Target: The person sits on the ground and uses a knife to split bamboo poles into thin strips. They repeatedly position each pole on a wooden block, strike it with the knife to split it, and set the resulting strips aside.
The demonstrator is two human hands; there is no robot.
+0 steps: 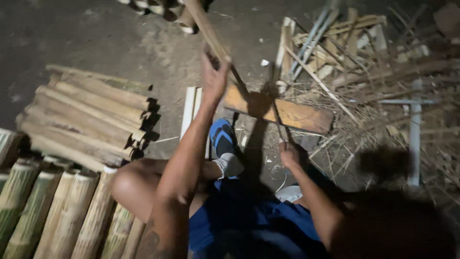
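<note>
Bamboo poles (pixel 91 110) lie left, plank (pixel 282 111) centre, scrap heap (pixel 364 62) right.

Left hand (pixel 214 76) raised, fingers curled; right hand (pixel 289 156) low, clenched.

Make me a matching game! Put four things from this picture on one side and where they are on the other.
1. left hand
2. right hand
3. wooden block
4. split bamboo stack

a. on the ground, to the person's left
b. gripping the bamboo strip up high
c. lying flat under the blade
d. holding the blade's handle, low down

Pairs: 1-b, 2-d, 3-c, 4-a
</note>
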